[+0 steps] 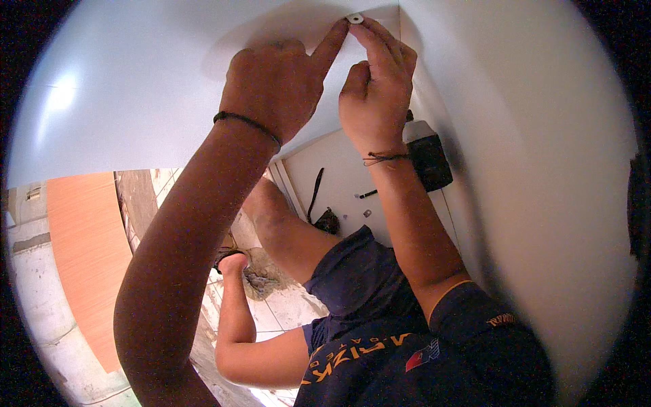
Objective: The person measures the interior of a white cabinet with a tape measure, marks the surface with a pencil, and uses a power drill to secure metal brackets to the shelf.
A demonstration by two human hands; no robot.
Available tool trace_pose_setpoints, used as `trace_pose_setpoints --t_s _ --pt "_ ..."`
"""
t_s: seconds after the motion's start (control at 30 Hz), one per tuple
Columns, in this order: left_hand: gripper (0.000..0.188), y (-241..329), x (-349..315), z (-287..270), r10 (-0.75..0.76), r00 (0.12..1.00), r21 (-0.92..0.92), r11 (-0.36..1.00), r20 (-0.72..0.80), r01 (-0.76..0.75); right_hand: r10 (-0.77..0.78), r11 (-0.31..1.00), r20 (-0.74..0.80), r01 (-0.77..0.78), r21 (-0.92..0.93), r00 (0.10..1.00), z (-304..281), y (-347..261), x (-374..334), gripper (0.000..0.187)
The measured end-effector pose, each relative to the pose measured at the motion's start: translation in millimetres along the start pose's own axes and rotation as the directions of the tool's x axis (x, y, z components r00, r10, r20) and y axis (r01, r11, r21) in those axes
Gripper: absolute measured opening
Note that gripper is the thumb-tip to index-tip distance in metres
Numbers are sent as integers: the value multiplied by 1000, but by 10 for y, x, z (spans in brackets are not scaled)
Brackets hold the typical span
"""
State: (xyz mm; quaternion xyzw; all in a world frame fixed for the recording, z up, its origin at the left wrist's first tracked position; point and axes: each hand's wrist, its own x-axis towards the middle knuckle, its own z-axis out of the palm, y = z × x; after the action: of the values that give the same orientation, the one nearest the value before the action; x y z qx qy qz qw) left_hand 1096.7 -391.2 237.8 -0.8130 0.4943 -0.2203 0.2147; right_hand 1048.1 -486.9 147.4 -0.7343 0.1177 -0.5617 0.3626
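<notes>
A small white fitting with a dark hole in its middle sits between my fingertips, against the white panel near its inner corner. My left hand holds it from the left: the index finger reaches out to it and the other fingers are curled in. From the right, my right hand meets it with stretched fingers, its thumb bent and away from the fitting. The two hands pinch or press the piece between them; the exact contact of the fingertips is partly hidden.
White panels enclose the work on the left and right. On a lower white surface lie a dark container with a pale top, a black strapped item and a small metal piece. An orange-brown board stands left, over stained floor tiles.
</notes>
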Motion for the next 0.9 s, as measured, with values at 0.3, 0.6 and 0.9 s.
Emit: trace_pose_setpoints --t_s 0.3,0.6,0.9 --pt "61 -10 -12 2 2 998 8 1000 55 -2 120 984 24 -122 131 993 17 -4 -30 47" --pt "57 -40 18 -8 24 1000 -34 999 9 -24 119 984 61 -126 123 991 -30 -57 16 50" --pt "56 -44 5 9 37 999 -15 999 13 -37 147 976 27 -149 156 989 11 -35 -17 50"
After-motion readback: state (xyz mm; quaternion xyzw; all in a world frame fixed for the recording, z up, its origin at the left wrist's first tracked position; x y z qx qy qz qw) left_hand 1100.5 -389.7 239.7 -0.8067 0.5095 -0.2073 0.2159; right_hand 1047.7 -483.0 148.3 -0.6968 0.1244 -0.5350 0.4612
